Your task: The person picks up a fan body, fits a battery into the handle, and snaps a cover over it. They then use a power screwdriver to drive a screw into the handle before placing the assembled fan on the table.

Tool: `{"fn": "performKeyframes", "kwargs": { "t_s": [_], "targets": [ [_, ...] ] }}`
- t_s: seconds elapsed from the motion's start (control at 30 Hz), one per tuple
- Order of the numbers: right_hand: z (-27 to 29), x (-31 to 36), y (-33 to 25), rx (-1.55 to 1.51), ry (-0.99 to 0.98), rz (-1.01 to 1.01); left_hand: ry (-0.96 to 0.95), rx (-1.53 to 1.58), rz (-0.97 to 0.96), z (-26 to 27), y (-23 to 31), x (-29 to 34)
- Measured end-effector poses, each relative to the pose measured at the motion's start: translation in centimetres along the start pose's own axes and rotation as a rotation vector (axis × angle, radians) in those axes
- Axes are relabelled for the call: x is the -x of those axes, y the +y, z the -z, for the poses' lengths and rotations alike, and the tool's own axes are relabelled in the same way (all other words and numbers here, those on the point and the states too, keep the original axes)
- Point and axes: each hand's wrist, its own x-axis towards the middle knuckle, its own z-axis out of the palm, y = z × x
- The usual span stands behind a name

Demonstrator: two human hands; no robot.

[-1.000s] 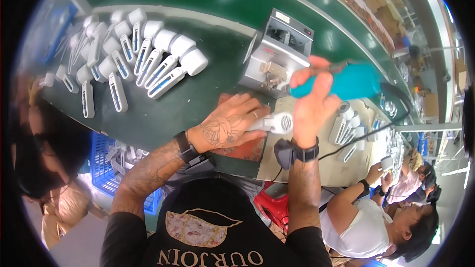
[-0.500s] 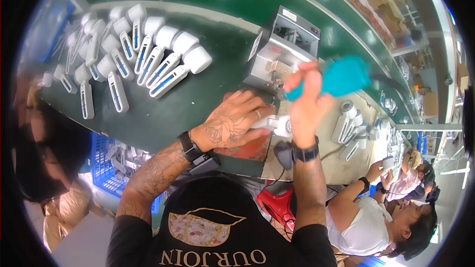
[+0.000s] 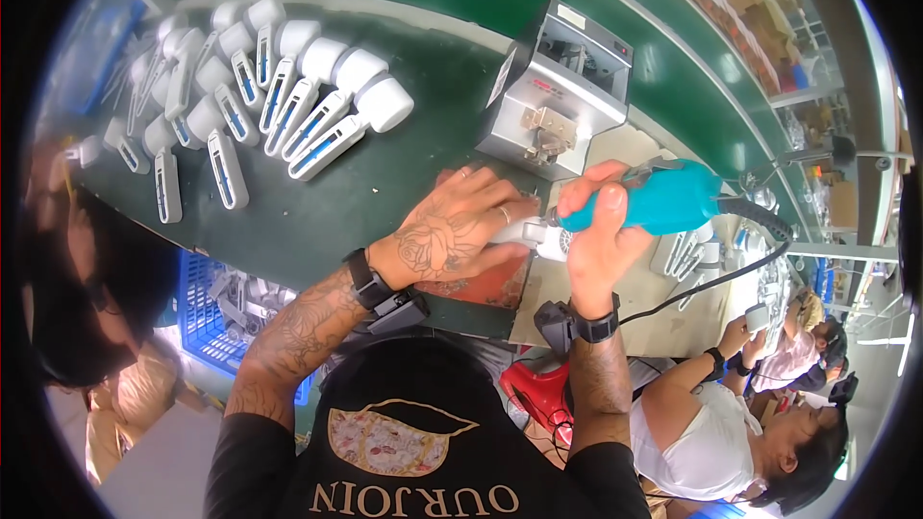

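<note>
My right hand [image 3: 606, 235] is wrapped round a teal corded power tool [image 3: 671, 197], which looks like an electric screwdriver. Its narrow tip points left and down, to the hinge area of a white handheld device [image 3: 551, 242] with a round grilled head. Whether the tip touches is hard to see. My left hand [image 3: 461, 231] is closed on the device's handle and presses it over a reddish worn mat [image 3: 478, 286]. Most of the handle is hidden under the fingers.
A grey metal machine [image 3: 558, 86] stands just beyond my hands. Several white devices [image 3: 327, 149] lie in rows at the left of the green bench, more at the right. A blue crate [image 3: 207, 312] sits below the bench edge. A co-worker [image 3: 702, 432] sits at the right.
The teal tool has come down and steadied, its tip now at the white device; before, it was blurred by motion. My left hand keeps its hold on the device.
</note>
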Motion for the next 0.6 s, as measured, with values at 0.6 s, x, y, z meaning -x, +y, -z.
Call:
{"fn": "performKeyframes", "kwargs": {
  "t_s": [0.6],
  "targets": [
    [-1.0, -1.7, -1.5, 0.055, 0.008, -0.090, 0.000, -0.020, -0.017, 0.1, 0.2, -0.2]
  ]
}}
